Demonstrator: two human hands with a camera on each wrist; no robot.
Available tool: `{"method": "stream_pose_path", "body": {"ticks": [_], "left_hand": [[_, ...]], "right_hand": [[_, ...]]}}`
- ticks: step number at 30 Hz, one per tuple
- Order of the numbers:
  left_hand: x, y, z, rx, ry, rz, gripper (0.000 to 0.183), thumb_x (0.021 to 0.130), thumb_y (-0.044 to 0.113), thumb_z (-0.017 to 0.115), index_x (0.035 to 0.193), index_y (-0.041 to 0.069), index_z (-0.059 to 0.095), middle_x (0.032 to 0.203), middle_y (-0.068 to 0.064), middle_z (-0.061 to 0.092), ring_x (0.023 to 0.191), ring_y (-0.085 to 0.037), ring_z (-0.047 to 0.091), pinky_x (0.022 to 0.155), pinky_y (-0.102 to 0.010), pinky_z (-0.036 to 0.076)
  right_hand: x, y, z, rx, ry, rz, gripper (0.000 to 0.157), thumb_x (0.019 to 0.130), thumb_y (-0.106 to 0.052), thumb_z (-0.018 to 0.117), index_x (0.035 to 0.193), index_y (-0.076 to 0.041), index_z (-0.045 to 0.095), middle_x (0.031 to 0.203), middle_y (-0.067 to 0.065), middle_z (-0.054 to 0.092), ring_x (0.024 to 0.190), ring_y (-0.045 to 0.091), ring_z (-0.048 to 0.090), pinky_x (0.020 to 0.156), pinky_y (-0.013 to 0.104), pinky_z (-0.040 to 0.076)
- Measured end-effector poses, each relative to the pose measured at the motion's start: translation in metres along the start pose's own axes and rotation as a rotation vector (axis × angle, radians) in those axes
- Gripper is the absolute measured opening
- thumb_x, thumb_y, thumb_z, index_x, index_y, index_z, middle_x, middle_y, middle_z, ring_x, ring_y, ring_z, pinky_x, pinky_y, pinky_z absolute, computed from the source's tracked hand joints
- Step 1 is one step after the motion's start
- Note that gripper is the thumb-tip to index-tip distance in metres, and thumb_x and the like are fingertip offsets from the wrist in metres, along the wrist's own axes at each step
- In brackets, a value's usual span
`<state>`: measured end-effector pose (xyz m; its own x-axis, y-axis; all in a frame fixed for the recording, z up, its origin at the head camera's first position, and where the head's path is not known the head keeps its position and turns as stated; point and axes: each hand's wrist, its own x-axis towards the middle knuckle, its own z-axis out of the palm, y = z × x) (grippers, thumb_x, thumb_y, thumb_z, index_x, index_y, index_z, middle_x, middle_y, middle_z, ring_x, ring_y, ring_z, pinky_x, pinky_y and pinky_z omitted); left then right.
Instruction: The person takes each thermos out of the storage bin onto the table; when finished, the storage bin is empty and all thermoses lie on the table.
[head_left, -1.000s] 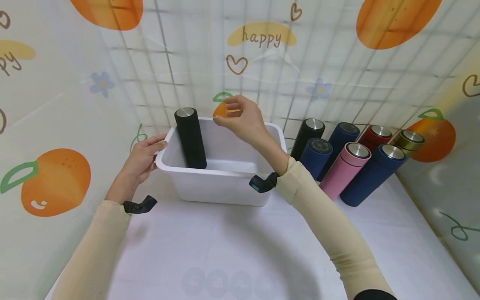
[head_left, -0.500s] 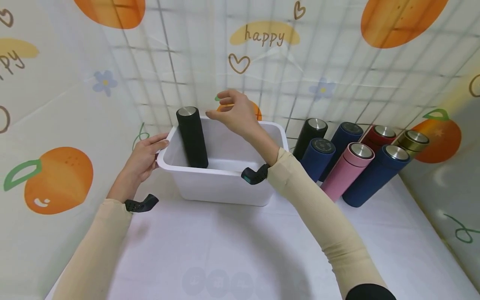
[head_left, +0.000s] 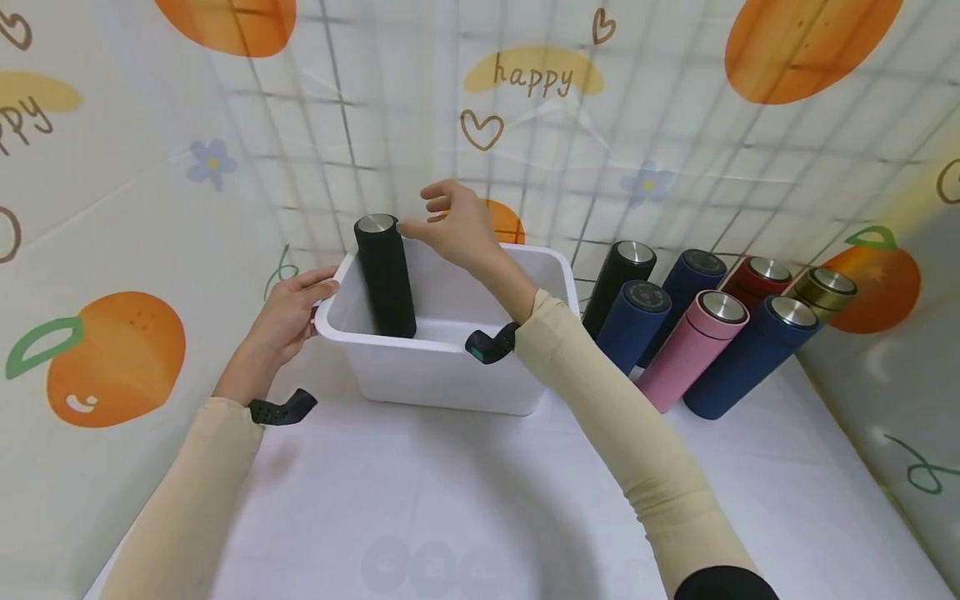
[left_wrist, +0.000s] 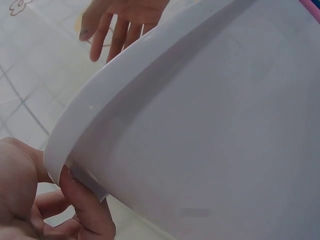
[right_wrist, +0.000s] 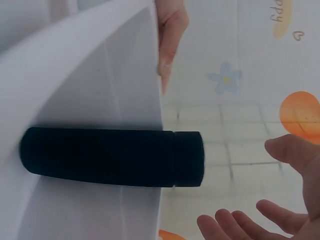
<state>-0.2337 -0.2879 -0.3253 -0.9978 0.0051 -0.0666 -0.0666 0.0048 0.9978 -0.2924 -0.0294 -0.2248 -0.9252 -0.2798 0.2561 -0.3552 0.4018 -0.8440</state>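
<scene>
A white plastic bin [head_left: 442,379] stands on the table near the back wall. My left hand [head_left: 288,312] grips its left end, with the thumb over the rim and fingers curled below, as the left wrist view shows. Inside the bin, at its left side, a black thermos bottle [head_left: 386,279] with a silver-topped lid stands upright, rising above the rim. My right hand [head_left: 457,225] is raised over the bin just right of the lid, fingers parted and holding nothing. In the right wrist view a gap shows between those fingers and the bottle [right_wrist: 115,155].
Right of the bin stands a group of several thermos bottles: a black one [head_left: 618,275], a pink one [head_left: 686,354], blue ones [head_left: 742,367], a red one [head_left: 753,283] and a gold one [head_left: 821,287]. A patterned curtain [head_left: 375,67] over a wire grid stands close behind.
My right hand has moved left over the bin, toward the lid of the black thermos bottle. The left hand keeps its grip on the bin, and the bin stays in place.
</scene>
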Motion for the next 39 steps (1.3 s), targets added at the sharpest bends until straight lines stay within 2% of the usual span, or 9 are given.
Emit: {"method": "stream_pose_path", "body": {"ticks": [4, 12, 20, 29, 39], "left_hand": [[-0.003, 0.0, -0.004, 0.032, 0.006, -0.003, 0.055, 0.102, 0.026, 0.06, 0.151, 0.007, 0.044, 0.132, -0.011, 0.05, 0.101, -0.02, 0.06, 0.072, -0.027, 0.058], [-0.004, 0.003, -0.004, -0.011, 0.006, 0.001, 0.054, 0.101, 0.023, 0.061, 0.149, 0.004, 0.044, 0.125, -0.007, 0.054, 0.097, -0.017, 0.062, 0.071, -0.027, 0.058], [-0.003, 0.004, -0.003, -0.019, -0.014, -0.007, 0.053, 0.102, 0.021, 0.061, 0.149, 0.004, 0.044, 0.119, -0.004, 0.058, 0.092, -0.015, 0.066, 0.07, -0.027, 0.058], [0.0, 0.005, 0.0, 0.004, -0.014, 0.001, 0.055, 0.102, 0.023, 0.06, 0.15, 0.004, 0.043, 0.122, -0.006, 0.056, 0.093, -0.015, 0.065, 0.07, -0.027, 0.058], [-0.001, 0.003, 0.001, -0.022, -0.029, 0.003, 0.054, 0.102, 0.021, 0.059, 0.15, 0.003, 0.042, 0.119, -0.005, 0.058, 0.091, -0.015, 0.066, 0.069, -0.026, 0.058]], "right_hand": [[0.004, 0.001, 0.01, 0.003, -0.029, 0.012, 0.054, 0.081, -0.029, 0.084, 0.127, -0.011, 0.061, 0.122, 0.005, 0.061, 0.11, 0.019, 0.059, 0.079, 0.029, 0.054], [0.009, -0.001, 0.019, -0.011, -0.057, 0.042, 0.06, 0.081, -0.031, 0.085, 0.13, -0.011, 0.058, 0.126, 0.007, 0.058, 0.108, 0.019, 0.057, 0.078, 0.029, 0.054], [0.021, 0.005, 0.025, -0.121, -0.071, 0.072, 0.068, 0.081, -0.035, 0.084, 0.137, -0.01, 0.054, 0.132, 0.011, 0.057, 0.11, 0.022, 0.057, 0.08, 0.03, 0.052], [0.035, 0.006, 0.033, -0.205, -0.088, 0.065, 0.073, 0.08, -0.036, 0.083, 0.139, -0.009, 0.051, 0.134, 0.013, 0.057, 0.111, 0.021, 0.056, 0.079, 0.028, 0.051], [0.046, 0.007, 0.05, -0.302, -0.091, 0.049, 0.082, 0.078, -0.039, 0.085, 0.145, -0.009, 0.047, 0.14, 0.007, 0.054, 0.117, 0.019, 0.054, 0.093, 0.025, 0.046]]}}
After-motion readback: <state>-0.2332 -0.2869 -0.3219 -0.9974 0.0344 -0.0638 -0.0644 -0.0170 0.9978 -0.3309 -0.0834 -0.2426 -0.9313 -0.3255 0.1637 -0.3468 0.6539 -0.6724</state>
